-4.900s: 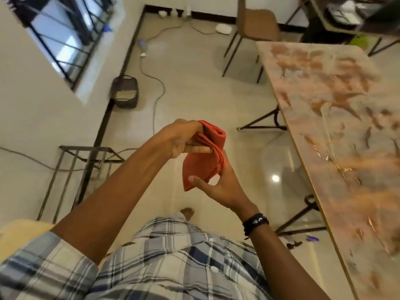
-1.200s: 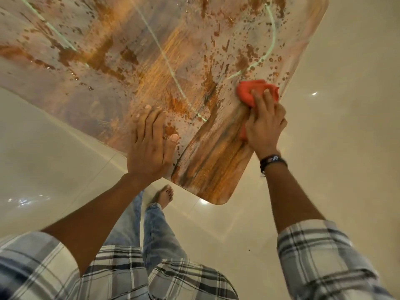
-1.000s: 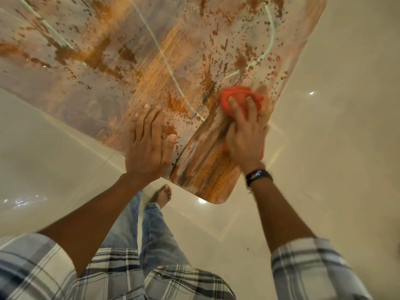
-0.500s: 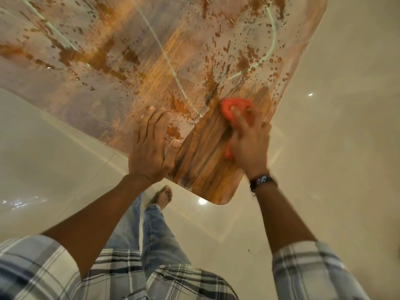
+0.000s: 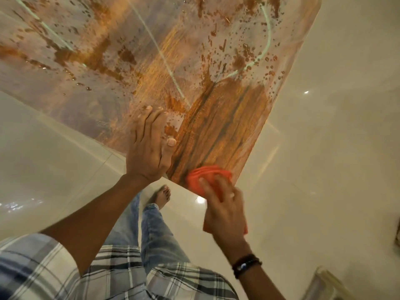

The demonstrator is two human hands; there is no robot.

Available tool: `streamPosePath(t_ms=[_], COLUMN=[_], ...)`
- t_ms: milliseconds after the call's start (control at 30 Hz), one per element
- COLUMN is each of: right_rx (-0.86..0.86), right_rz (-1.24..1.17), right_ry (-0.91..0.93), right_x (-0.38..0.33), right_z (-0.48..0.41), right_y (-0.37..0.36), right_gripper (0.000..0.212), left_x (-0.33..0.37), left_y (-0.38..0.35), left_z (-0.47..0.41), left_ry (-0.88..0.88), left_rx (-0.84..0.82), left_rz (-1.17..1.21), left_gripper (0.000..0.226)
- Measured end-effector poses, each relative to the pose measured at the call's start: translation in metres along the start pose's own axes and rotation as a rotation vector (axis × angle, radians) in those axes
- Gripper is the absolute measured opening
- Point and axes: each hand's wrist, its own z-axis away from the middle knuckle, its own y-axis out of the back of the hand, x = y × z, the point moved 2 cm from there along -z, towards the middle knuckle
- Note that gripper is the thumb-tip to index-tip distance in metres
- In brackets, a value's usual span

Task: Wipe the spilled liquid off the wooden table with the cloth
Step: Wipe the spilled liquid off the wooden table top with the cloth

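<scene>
Now — cloth (image 5: 205, 177) at the near corner of the counter (image 5: 216, 131)

Right hand (image 5: 225, 208) has its grip around the red cloth — a bit blurry. Left hand (image 5: 149, 148) lies flat on the counter, grip released. Spilled liquid (image 5: 238, 59) dots the far part.

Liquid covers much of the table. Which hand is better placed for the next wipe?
Right hand: it holds the cloth at the corner of the table; the left hand rests flat there, empty.

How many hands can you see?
2. The left hand lies flat on the table near its edge; the right hand is on the red cloth at the table's near corner.
</scene>
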Motion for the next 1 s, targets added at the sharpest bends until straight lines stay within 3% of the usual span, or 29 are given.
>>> streamPosePath(t_ms=[67,300,400,500,600,667,867,1000], right_rx=[0.114,0.292,0.276,0.153,0.06,0.057,0.226,0.28], right_rz=[-0.069,-0.182,-0.09,-0.057,-0.003,-0.019,-0.121,-0.084], right_ry=[-0.131,-0.429,-0.332,-0.166,-0.034,0.005,-0.288,-0.376], right_x=[0.032,0.102,0.074,0.023,-0.002,0.016,0.09,0.088], right_z=[-0.026,-0.167,-0.142,-0.061,0.002,-0.004,-0.141,-0.2], right_y=[0.015,0.042,0.035,0.012,-0.002,0.003,0.04,0.047], right_gripper=[0.048,0.04,0.042,0.047,0.067,0.057,0.041,0.04], left_x=[0.0,0.001,0.0,-0.002,-0.003,-0.003,-0.001,-0.002], left_y=[-0.001,-0.001,-0.001,-0.002,-0.004,-0.005,-0.003,0.011], left_z=[0.0,0.0,0.0,0.0,0.0,0.0,-0.001,-0.002], left_ry=[-0.009,-0.008,-0.01,-0.012,0.003,0.0,-0.008,-0.124], left_rx=[0.001,-0.002,0.0,0.003,-0.011,-0.025,-0.008,0.041], left_rz=[-0.004,-0.025,-0.022,-0.037,-0.047,-0.062,-0.019,-0.084], left_gripper=[0.069,0.064,0.061,0.059,0.062,0.065,0.064,0.061])
